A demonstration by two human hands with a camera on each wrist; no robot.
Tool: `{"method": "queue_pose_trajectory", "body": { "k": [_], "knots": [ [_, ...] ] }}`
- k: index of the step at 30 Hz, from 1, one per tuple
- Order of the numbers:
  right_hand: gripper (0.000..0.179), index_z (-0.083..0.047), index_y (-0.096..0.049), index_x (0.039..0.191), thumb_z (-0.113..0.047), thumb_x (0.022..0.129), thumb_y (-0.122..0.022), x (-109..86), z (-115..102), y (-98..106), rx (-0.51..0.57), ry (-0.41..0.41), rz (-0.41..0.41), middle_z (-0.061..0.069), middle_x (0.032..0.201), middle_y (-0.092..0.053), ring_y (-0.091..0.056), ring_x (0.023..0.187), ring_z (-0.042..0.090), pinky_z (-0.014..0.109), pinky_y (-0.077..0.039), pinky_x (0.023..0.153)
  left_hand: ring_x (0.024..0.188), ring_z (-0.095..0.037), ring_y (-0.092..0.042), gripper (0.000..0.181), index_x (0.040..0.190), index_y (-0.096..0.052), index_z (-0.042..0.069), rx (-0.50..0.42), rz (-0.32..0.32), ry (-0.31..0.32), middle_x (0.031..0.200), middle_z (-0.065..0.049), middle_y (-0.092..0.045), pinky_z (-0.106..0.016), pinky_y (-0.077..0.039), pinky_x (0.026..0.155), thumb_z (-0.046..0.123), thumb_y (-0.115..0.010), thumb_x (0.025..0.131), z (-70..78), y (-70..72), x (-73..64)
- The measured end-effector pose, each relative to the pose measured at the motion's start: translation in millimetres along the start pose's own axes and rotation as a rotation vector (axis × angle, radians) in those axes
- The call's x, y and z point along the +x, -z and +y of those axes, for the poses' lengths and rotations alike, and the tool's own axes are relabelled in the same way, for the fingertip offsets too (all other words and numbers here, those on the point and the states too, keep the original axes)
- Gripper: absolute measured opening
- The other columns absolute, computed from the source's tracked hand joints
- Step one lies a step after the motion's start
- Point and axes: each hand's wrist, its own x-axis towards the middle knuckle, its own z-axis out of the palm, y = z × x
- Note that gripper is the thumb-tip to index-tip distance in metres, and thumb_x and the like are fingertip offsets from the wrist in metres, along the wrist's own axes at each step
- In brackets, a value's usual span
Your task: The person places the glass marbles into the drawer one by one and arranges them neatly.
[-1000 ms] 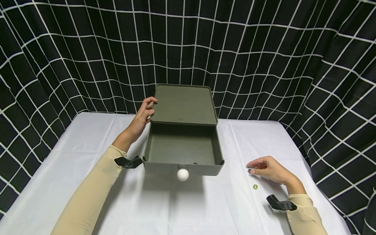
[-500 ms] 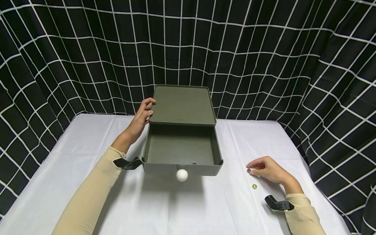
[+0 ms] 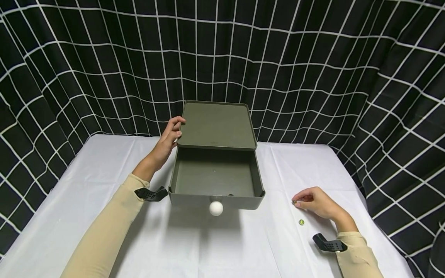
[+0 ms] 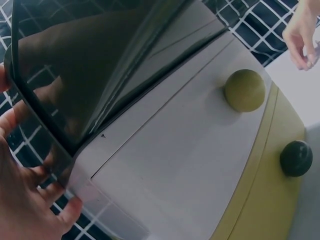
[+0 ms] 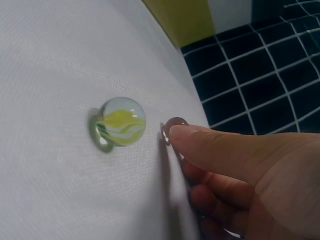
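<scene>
Drawer [image 3: 213, 179] holds something dark [image 3: 230, 195]; spread left hand [image 3: 164, 146] touches box [image 3: 217, 125], right hand [image 3: 320, 204] pinches marble [image 5: 176, 121].

Right-wrist view, centre: marble [image 5: 175, 121] partly hidden by right hand [image 5: 265, 172]. Head view, lower centre: speck [image 3: 230, 195] in drawer [image 3: 192, 200], unidentifiable.

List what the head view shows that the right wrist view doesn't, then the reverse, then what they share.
Only the head view: the left hand touching the left edge of the flat olive top, and the pulled-out drawer with its white knob.

Only the right wrist view: the yellow panel at the top edge, with a white panel beside it.

Both: the right hand pinching a small marble, a loose marble with yellow in it, the white cloth and the gridded curtain.
</scene>
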Motion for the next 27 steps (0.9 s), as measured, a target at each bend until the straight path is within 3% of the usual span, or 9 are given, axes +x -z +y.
{"method": "queue_pose_trajectory", "body": {
  "k": [17,27],
  "knots": [
    [0.017,0.003,-0.075,0.102,-0.008,0.090,-0.072,-1.0,-1,0,-0.048,0.003,0.127,0.013,0.092,-0.076,-0.057,0.075,0.000,0.021,-0.047,0.069,0.155,-0.028,-0.011,0.051,0.144,-0.025,0.012,-0.003,0.007,0.008,0.168,-0.012,-0.011,-0.065,-0.009,0.118,0.026,-0.034,0.096,-0.3,-2.1,-0.1],
    [0.014,0.003,-0.075,0.099,-0.005,0.088,-0.074,0.5,-16,1,-0.013,0.098,0.220,0.003,0.078,-0.064,-0.052,0.069,0.001,0.021,-0.046,0.062,0.154,-0.028,-0.012,0.051,0.144,-0.025,0.012,-0.005,0.004,0.003,0.168,-0.012,-0.010,-0.063,-0.010,0.116,0.026,-0.034,0.096,-0.4,-1.1,-0.3]
  ]
}}
